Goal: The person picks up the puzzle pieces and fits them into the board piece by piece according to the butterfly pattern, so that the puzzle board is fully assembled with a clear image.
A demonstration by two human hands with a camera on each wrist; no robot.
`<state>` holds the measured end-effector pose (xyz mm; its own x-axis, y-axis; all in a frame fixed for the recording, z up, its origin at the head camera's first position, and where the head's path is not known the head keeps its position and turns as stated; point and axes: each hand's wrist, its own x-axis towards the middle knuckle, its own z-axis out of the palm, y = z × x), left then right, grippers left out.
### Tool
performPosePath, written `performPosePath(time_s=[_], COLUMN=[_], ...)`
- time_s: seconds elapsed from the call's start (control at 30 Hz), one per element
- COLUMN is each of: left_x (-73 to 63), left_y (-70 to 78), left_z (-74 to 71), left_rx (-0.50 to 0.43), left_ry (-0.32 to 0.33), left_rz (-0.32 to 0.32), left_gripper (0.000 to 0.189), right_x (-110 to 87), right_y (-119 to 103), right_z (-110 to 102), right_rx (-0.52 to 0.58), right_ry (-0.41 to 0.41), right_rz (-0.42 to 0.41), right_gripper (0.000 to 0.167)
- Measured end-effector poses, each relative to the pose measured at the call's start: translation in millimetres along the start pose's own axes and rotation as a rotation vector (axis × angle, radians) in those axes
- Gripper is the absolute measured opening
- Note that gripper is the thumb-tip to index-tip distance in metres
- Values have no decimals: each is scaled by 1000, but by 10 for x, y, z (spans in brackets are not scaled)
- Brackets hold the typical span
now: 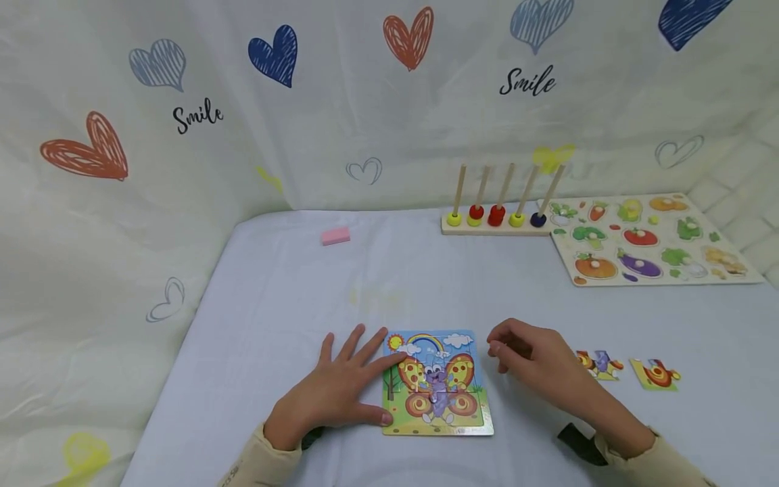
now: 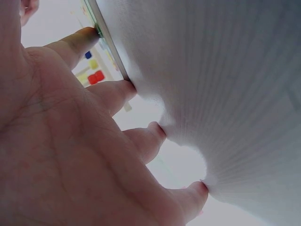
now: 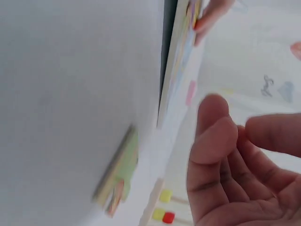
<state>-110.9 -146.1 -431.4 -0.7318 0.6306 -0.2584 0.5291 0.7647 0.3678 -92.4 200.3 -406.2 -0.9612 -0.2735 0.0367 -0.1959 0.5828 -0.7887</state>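
Note:
A square wooden picture puzzle [image 1: 437,406] with a butterfly, a rainbow and a sun lies flat on the white table. My left hand [image 1: 337,392] is spread at its left side, with the thumb and index finger touching the puzzle. In the left wrist view the other fingertips of that hand [image 2: 80,132] press on the cloth. My right hand [image 1: 538,362] hovers just right of the puzzle, fingers loosely curled; the right wrist view shows nothing in its fingers [image 3: 216,141]. Two loose puzzle pieces, one partly covered [image 1: 602,365] and one uncovered [image 1: 656,375], lie beyond that hand.
A wooden peg stand [image 1: 496,230] with coloured beads stands at the back. Against its right end lies a vegetable peg board [image 1: 657,240]. A pink block [image 1: 335,235] sits at the back left. A curtain printed with hearts [image 1: 341,101] hangs behind the table.

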Motion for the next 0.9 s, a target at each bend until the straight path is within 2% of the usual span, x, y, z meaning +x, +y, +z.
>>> performPosePath(time_s=[0.17, 0.4, 0.67, 0.9], left_x=[1, -4, 5, 3], left_y=[1, 8, 3, -6], left_z=[0, -5, 4, 16], left_rx=[6, -3, 6, 21], left_ry=[-1, 2, -6, 7], left_rz=[0, 7, -9, -2], left_gripper=[93, 93, 94, 93], right_x=[-57, -96, -94, -79], right_y=[74, 169, 297, 385], right_z=[-141, -254, -273, -218], right_rx=[-21, -138, -230, -302], right_ry=[104, 142, 89, 8], right_rz=[-9, -9, -7, -1], right_gripper=[7, 8, 23, 26])
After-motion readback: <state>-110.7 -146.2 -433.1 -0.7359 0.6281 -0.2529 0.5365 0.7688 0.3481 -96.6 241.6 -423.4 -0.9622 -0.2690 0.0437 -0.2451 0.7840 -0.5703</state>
